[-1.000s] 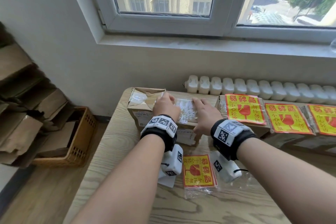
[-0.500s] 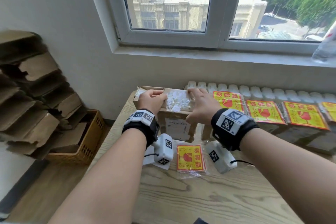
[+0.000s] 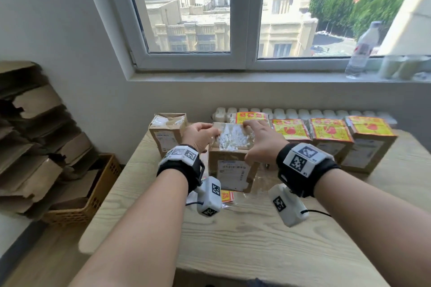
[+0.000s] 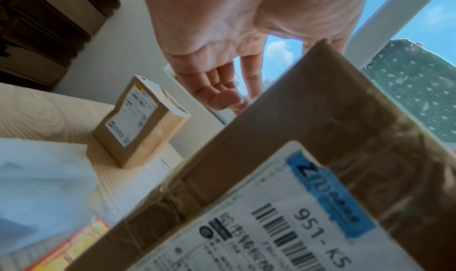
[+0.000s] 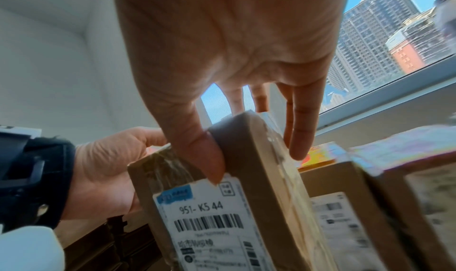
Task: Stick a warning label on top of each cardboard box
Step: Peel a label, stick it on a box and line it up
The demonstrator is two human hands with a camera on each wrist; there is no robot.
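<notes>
Both hands hold a brown cardboard box point(image 3: 231, 158) above the wooden table point(image 3: 233, 240), its taped top bare of any label. My left hand point(image 3: 208, 131) grips its upper left edge and my right hand point(image 3: 253, 131) its upper right edge. In the right wrist view the thumb presses the box point(image 5: 234, 207) front and the fingers point(image 5: 299, 138) lie along its side. A second unlabelled box point(image 3: 166, 133) stands at the back left. Several boxes with yellow-red warning labels point(image 3: 331, 133) line the back right. A pack of labels point(image 3: 227, 196) lies under the held box.
A white radiator point(image 3: 303, 113) runs behind the boxes under the window sill, where a water bottle point(image 3: 361, 51) stands. Left of the table, flattened cardboard point(image 3: 35, 135) leans over a wicker basket point(image 3: 93, 193). White paper point(image 4: 42, 177) lies by the label pack point(image 4: 74, 246).
The box that stood beside the left box has been lifted out of the back row and brought toward me, over the label pack. The head view has tilted up.
</notes>
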